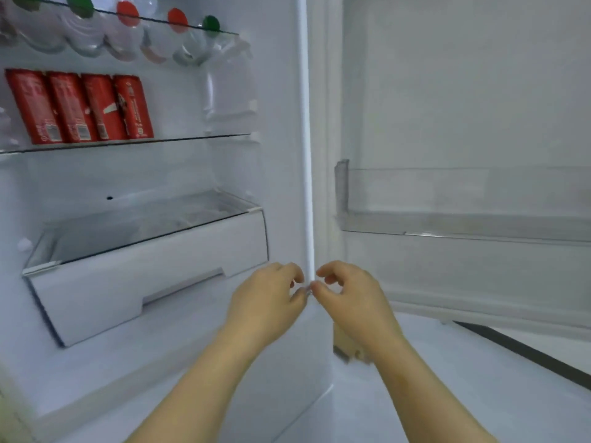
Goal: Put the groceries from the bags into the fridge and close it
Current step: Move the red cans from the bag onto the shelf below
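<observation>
At your 10 o'clock the red cans (80, 107) stand in a row on a glass shelf (179, 138) of the fridge (278, 123). Capped bottles (80, 33) sit above them at 11, and the drawer (144, 282) is below at 9. Your left hand (268, 298) and right hand (348, 298) meet at centre, just before the cabinet's front edge, with fingers curled and fingertips nearly touching. Something tiny glints between them, and I cannot tell whether either hand pinches it. No bag or loose grocery shows. The open door (463, 91) stands at 2 o'clock, its bin (447, 199) running left to right, so your right hand is probably the nearer one for the closing swing.
</observation>
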Demonstrator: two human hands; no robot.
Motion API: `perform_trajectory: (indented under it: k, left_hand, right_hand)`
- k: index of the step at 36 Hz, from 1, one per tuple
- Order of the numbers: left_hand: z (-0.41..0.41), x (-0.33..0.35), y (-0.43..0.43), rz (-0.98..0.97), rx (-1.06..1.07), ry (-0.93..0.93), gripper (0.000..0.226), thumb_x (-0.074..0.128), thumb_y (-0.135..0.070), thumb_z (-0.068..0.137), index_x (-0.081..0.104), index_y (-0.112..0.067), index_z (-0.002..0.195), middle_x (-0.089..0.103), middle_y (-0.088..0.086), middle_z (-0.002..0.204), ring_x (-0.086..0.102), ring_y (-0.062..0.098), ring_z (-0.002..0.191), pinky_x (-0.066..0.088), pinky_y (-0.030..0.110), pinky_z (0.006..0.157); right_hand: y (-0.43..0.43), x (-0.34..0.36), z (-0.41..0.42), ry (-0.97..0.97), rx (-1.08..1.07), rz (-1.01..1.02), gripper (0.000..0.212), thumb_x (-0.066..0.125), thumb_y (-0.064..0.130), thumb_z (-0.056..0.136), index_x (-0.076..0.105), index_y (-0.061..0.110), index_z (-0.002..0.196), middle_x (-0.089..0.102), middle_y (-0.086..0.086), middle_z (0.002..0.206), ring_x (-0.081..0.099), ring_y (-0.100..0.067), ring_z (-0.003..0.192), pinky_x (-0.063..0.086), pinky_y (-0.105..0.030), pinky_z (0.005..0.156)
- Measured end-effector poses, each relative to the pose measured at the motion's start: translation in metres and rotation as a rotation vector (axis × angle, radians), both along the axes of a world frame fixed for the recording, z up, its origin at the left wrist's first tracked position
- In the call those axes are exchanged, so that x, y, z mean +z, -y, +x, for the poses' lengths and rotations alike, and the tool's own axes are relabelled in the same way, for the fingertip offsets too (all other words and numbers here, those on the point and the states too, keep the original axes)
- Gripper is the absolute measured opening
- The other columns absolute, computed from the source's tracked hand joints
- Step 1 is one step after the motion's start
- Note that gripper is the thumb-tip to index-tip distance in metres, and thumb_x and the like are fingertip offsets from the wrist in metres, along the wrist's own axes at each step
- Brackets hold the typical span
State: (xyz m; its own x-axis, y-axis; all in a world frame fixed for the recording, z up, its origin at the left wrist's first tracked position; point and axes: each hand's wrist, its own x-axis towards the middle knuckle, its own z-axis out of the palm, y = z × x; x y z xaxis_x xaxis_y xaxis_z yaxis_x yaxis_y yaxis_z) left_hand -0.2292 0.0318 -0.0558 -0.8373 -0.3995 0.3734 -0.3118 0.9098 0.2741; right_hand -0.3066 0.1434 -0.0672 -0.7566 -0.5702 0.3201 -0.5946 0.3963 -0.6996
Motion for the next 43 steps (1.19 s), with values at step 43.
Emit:
perform_trajectory:
  k: [43]
  left_hand:
    - [0.013,-0.118,-0.84,-0.07,-1.843,0.301,0.028,0.041,-0.033,0.095,0.052,-0.024,0.119,0.055,-0.007,0.117,0.052,0.013,0.105,0.049,0.03,0.083]
  right_hand:
    - [-0.761,-0.127,0.241,0.413,-1.876,0.066,0.024,0.05,0.033,0.091,0.058,0.027,0.112,0.058,0.012,0.112,0.049,-0.008,0.105,0.043,-0.023,0.087]
